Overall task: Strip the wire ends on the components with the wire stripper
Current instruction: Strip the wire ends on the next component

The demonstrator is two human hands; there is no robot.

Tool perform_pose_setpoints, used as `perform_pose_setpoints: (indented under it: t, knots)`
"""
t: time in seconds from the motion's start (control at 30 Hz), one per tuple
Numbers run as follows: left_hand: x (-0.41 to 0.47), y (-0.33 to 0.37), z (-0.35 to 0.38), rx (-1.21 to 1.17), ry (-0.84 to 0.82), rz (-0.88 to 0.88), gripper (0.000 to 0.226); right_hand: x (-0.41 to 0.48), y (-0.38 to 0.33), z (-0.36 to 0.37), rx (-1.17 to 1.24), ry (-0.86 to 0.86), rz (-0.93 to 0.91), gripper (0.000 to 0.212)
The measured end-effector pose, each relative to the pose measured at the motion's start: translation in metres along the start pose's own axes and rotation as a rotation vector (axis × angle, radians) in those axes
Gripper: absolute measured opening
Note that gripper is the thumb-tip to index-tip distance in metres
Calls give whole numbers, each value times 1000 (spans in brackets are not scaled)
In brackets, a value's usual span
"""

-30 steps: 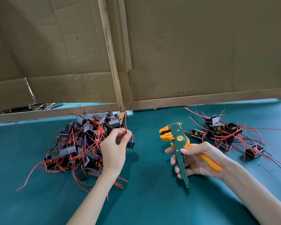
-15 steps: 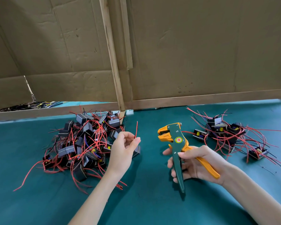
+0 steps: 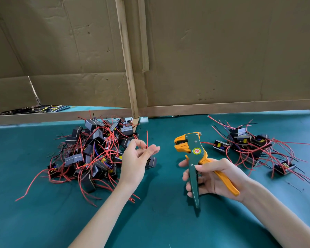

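Red wire (image 3: 147, 140): pinched upright by left hand (image 3: 132, 163)
Green stripper (image 3: 195, 143): gripped by right hand (image 3: 220, 179)
Part pile (image 3: 93, 154): beside left hand

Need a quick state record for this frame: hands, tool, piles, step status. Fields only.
left hand: pinches a red wire, which stands upright; its component sits just below the thumb
right hand: grips the wire stripper, head up
wire vs stripper: apart, not inserted yet
big pile: left of the left hand
small pile: right of the stripper
surface: green mat
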State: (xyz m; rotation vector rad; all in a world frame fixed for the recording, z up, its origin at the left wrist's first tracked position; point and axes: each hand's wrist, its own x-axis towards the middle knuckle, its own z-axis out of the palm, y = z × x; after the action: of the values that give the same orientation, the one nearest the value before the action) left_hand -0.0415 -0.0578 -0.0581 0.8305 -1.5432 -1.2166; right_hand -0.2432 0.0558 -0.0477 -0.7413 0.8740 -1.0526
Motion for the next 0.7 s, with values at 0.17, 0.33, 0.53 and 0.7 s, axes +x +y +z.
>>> perform_pose_setpoints:
  t: [0.17, 0.33, 0.53, 0.7]
  knots:
    - [-2, 4, 3, -13, -16, -16, 26, 0, 0, 0, 7, -4, 2, 43]
    - [-4, 6, 3, -6, -36, -11, 30, 0, 0, -1, 14, -8, 3, 42]
    - [-6, 5, 5, -15, -62, 45, 13, -1, 0, 2, -9, -16, -8, 42]
    - [-6, 6, 5, 68, -27, 104, 8, 0, 3, 7, -40, -41, -34, 40]
